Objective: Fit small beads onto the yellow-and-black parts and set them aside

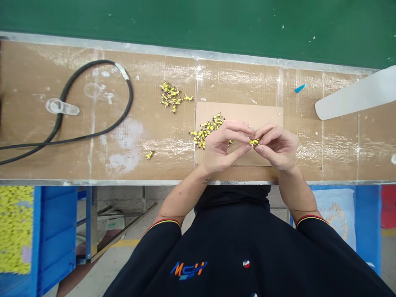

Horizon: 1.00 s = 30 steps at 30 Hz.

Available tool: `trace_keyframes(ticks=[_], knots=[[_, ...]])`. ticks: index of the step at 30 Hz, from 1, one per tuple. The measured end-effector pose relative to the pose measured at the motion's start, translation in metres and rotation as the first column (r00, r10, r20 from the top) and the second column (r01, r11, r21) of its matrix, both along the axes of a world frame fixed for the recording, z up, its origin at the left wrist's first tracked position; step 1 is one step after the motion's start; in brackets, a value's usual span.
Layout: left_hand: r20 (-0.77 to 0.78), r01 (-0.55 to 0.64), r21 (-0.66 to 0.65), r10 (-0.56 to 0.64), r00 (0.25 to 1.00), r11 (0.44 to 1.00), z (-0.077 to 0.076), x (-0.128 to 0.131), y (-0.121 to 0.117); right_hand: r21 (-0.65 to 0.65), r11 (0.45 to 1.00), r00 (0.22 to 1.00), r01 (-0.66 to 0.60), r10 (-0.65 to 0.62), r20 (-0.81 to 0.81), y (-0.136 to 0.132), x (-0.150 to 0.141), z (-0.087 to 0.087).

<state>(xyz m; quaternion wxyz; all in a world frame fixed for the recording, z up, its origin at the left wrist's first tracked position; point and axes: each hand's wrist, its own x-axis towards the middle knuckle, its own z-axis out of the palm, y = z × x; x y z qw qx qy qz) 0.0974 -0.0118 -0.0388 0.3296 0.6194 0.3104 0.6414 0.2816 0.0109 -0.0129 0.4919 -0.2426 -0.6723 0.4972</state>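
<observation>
Between my two hands is a small yellow figurine (254, 142) with dark and pale parts. My left hand (225, 144) pinches it from one side with thumb and fingertips. From the other side, my right hand (278, 145) grips it the same way. Both hands are above a tan board (241, 110) lying on the bench. A pile of similar yellow figurines (206, 133) lies by my left hand, partly hidden by it. Farther back and left sits a second pile of figurines (170, 97). One lone figurine (149, 154) lies nearer the front edge.
A looped black cable (131, 95) and a clear plastic piece (63, 107) lie at left. On the right are a small blue pointed piece (300, 88) and a long white object (352, 94). Below the bench, a blue crate (57, 222) stands beside many yellow pieces (15, 227).
</observation>
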Motion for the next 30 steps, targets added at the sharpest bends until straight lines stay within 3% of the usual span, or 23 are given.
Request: trace_keyframes(ticks=[7, 12, 14, 16, 18, 20, 22, 24, 27, 30], knots=[[-0.036, -0.057, 0.022, 0.058, 0.998, 0.998, 0.003, 0.002, 0.000, -0.011, 0.998, 0.995, 0.069, -0.068, 0.077, -0.001, 0.000, 0.000], [-0.077, -0.069, 0.036, 0.072, 0.994, 0.997, 0.004, 0.000, 0.001, 0.042, 0.998, 0.996, 0.049, -0.052, 0.070, 0.000, 0.000, -0.001], [-0.100, -0.117, 0.044, 0.121, 0.988, 0.992, 0.003, -0.007, 0.004, 0.049, 0.997, 0.993, 0.061, -0.066, 0.101, 0.001, 0.001, -0.003], [-0.131, -0.238, 0.009, 0.237, 0.963, 0.971, 0.000, -0.022, 0.009, 0.050, 0.992, 0.986, 0.112, -0.117, 0.120, 0.003, 0.003, -0.005], [-0.201, -0.437, -0.080, 0.415, 0.887, 0.896, -0.006, -0.045, 0.018, 0.060, 0.978, 0.973, 0.198, -0.204, 0.112, 0.005, 0.006, -0.007], [-0.368, -0.649, -0.207, 0.556, 0.745, 0.732, -0.016, -0.073, 0.027, 0.070, 0.958, 0.953, 0.278, -0.285, 0.101, 0.008, 0.009, -0.006], [-0.534, -0.762, -0.279, 0.565, 0.629, 0.585, -0.027, -0.100, 0.037, 0.082, 0.943, 0.939, 0.322, -0.329, 0.100, 0.010, 0.011, -0.005], [-0.635, -0.824, -0.292, 0.546, 0.547, 0.486, -0.038, -0.121, 0.044, 0.105, 0.933, 0.931, 0.343, -0.353, 0.094, 0.013, 0.013, -0.004], [-0.693, -0.865, -0.251, 0.543, 0.474, 0.436, -0.047, -0.134, 0.050, 0.167, 0.900, 0.902, 0.404, -0.421, 0.091, 0.019, 0.020, -0.003], [-0.682, -0.880, -0.184, 0.588, 0.435, 0.437, -0.042, -0.131, 0.047, 0.270, 0.833, 0.826, 0.482, -0.535, 0.178, 0.025, 0.032, -0.001]])
